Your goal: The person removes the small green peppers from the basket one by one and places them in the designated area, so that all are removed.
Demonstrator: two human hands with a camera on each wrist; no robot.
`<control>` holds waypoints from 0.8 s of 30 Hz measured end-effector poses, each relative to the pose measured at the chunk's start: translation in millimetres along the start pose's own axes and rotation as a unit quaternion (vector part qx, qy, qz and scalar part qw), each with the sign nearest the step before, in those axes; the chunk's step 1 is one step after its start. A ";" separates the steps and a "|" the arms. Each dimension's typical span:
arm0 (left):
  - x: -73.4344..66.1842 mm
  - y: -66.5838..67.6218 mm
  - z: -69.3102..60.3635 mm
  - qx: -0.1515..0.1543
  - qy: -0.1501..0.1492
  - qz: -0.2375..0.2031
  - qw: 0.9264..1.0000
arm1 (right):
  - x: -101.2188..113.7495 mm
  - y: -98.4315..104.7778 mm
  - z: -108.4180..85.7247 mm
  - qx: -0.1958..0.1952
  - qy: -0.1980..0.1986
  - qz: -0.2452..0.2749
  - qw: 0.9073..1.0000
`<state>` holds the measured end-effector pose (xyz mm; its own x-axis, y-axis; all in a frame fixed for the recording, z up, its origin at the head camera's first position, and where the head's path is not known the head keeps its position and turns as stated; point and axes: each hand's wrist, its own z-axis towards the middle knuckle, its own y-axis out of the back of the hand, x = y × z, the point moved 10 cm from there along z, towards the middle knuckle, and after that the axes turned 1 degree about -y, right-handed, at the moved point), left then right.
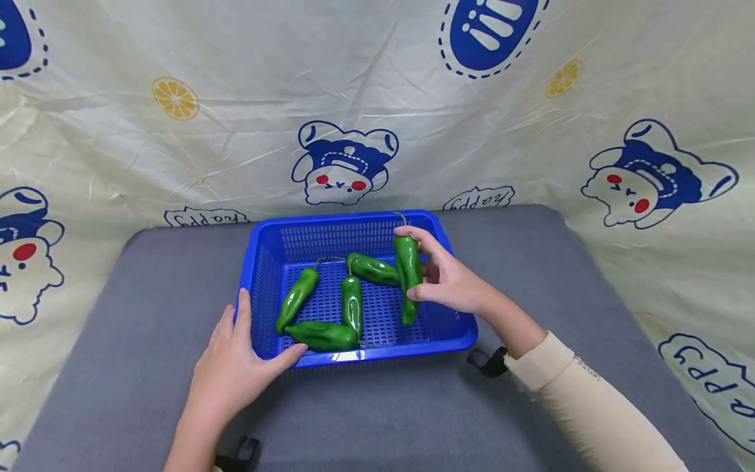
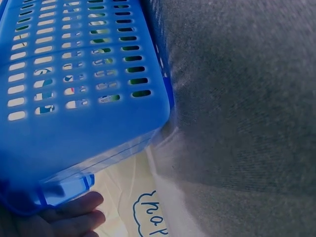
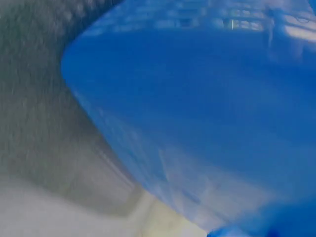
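Observation:
A blue plastic basket (image 1: 407,352) with slotted walls stands on the grey surface. My right hand (image 1: 451,280) holds a green pepper (image 1: 407,262) upright by its side, thumb and fingers about it, over the right part of the basket. Several more green peppers lie on the basket floor, among them one pepper (image 1: 297,295) at the left and another pepper (image 1: 321,335) along the front. At the left front corner my left hand (image 1: 232,364) touches the basket, fingers straight along the outer side and thumb at the front rim. The right wrist view shows only the basket's wall (image 3: 197,89), blurred.
The basket rests near the far edge of a grey cloth-covered table (image 1: 177,282). Behind it hangs a pale printed curtain (image 1: 248,151) with cartoon figures. Black straps (image 1: 489,362) are at the wrists.

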<state>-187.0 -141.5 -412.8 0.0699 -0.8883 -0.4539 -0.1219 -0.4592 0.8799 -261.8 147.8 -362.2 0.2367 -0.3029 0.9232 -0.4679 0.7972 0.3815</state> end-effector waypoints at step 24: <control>3.0 -3.5 0.8 -0.003 -0.036 -0.051 0.998 | -18.3 68.5 -36.9 -0.019 -0.037 -0.033 0.999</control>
<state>-187.2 -142.6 -417.3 0.0108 -0.8356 -0.5492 -0.1117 -0.5468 0.8297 -266.7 227.3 -354.7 0.2016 -0.3911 0.8980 -0.4214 0.7930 0.4400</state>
